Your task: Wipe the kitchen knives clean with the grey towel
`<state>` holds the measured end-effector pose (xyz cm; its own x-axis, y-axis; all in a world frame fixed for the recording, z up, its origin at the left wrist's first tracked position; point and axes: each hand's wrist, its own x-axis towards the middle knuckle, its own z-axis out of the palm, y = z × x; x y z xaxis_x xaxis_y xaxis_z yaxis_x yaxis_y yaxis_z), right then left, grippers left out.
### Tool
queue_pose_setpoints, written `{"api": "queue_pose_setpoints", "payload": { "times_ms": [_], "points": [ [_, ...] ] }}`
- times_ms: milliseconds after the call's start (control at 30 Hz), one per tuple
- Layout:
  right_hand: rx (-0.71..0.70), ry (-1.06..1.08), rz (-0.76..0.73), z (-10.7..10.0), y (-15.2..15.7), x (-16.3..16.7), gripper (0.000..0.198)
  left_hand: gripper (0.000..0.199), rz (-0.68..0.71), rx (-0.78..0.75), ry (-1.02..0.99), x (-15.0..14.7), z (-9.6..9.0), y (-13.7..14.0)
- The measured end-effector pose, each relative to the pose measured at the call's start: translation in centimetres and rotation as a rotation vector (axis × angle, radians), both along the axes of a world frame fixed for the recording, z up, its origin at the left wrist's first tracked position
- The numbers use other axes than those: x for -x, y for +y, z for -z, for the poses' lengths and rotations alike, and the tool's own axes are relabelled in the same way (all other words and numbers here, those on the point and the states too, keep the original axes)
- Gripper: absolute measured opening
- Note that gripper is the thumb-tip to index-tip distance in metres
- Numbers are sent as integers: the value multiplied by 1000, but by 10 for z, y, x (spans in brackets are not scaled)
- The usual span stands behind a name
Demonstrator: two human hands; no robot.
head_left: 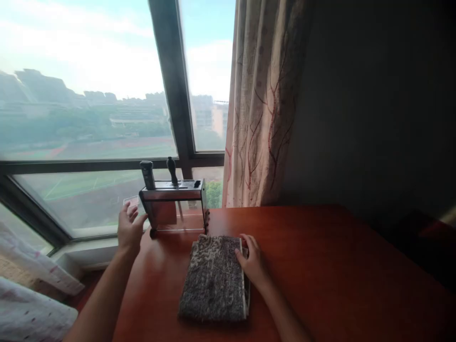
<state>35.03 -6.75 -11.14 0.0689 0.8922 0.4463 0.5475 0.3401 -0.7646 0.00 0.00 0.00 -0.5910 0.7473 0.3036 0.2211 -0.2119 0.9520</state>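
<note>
A clear-sided knife block (190, 209) with a dark top stands at the table's far left edge. Two black handles rise from it: a wide knife handle (147, 175) and a slimmer handle (172, 170). Just left of the block, my left hand (130, 228) is raised with its fingers apart and nothing in them; whether it touches the block I cannot tell. A folded grey towel (213, 285) with a pale pattern lies in front of the block. At the towel's upper right edge, my right hand (252, 260) grips it, thumb on top and fingers around the side.
The reddish-brown wooden table (313, 266) stretches off to the right. A window frame (89, 165) runs close behind the block. Beside it hangs a patterned curtain (260, 104), and more curtain cloth (32, 304) is bunched at the lower left. The right side is dark.
</note>
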Motion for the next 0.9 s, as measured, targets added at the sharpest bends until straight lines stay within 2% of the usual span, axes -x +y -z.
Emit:
{"api": "queue_pose_setpoints", "payload": {
  "times_ms": [133,233,300,400,500,633,733,900],
  "points": [
    [0,62,9,6,2,-3,43,58,178,-28,8,2,-17,8],
    [27,154,17,10,4,-5,45,49,255,-28,6,-4,-21,8],
    [45,197,5,5,7,-1,47,51,273,-29,2,-5,-20,7],
    [59,206,-96,-18,16,17,52,56,282,-34,1,-5,-18,6],
    [43,186,-253,-57,34,43,60,55,293,-46,-21,-6,-17,6],
    [-19,143,-320,-101,62,73,65,58,301,-67,-72,-15,-15,4],
    [0,185,-319,-112,77,80,64,61,318,-87,-93,-24,-12,3],
    [-2,259,-353,-104,82,67,68,66,377,-95,-124,-39,-6,5]
  ]
}}
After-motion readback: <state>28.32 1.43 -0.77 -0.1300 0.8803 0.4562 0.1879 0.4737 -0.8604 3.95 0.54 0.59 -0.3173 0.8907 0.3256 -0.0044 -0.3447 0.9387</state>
